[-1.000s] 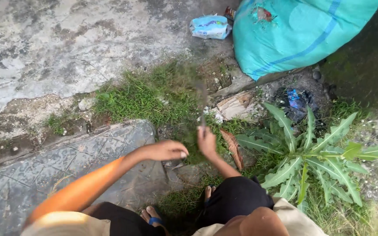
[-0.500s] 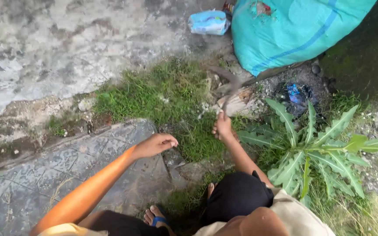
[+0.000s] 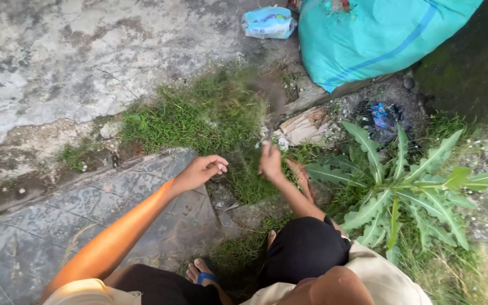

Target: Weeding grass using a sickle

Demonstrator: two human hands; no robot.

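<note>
Blurred sickle (image 3: 270, 107) upright in right hand (image 3: 270, 163)

Both arms are seen bare to the shoulder, with the left hand (image 3: 201, 169) and right hand (image 3: 270, 162) ungloved. Black shorts (image 3: 303, 248) are worn, at about 6 o'clock. A pale beige top (image 3: 379, 277) is noted at the lower edge. A blue-strapped sandal (image 3: 203, 277) is fitted on one foot.

You've got a teal sack (image 3: 379, 39) with blue stripes, green grass (image 3: 199, 118), grey patterned paving (image 3: 86, 220), and blue-strapped sandals (image 3: 203, 278).
</note>
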